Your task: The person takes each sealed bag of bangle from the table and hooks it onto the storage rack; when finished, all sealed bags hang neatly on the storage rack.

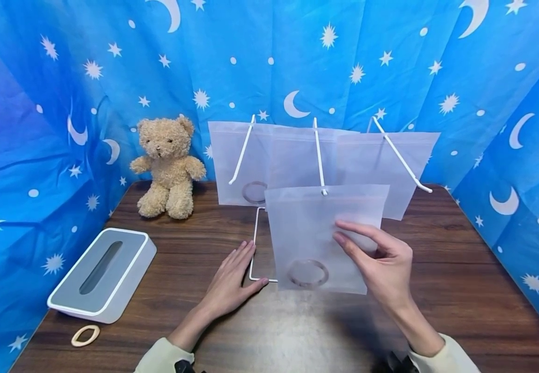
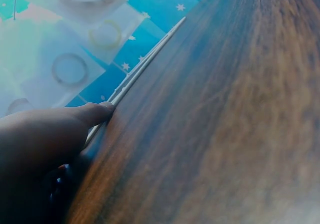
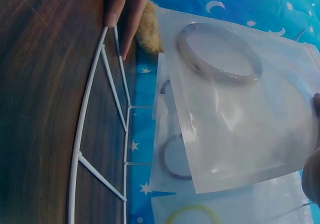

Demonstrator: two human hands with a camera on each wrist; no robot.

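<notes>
A frosted plastic bag (image 1: 328,238) hangs from the tip of the rack's middle hook, a brownish bangle (image 1: 308,274) lying at its bottom. Over the bag's right half is my right hand (image 1: 385,269), thumb and index fingertips slightly apart against its face. My left hand (image 1: 232,282) lies flat on the table, fingers stretched along the white wire rack (image 1: 252,261), thumb at its front corner. In the left wrist view the thumb (image 2: 97,113) presses on the wire. More frosted bags (image 1: 238,160) hang behind, and a yellow bangle (image 3: 192,215) shows through one in the right wrist view.
A teddy bear (image 1: 166,166) sits at the back left of the wooden table (image 1: 194,243). Nearer stands a grey-and-white tissue box (image 1: 103,274), with a pale ring (image 1: 85,335) before it. Two outer hooks (image 1: 404,155) stick out toward me. Blue star-patterned cloth (image 1: 269,52) surrounds the table.
</notes>
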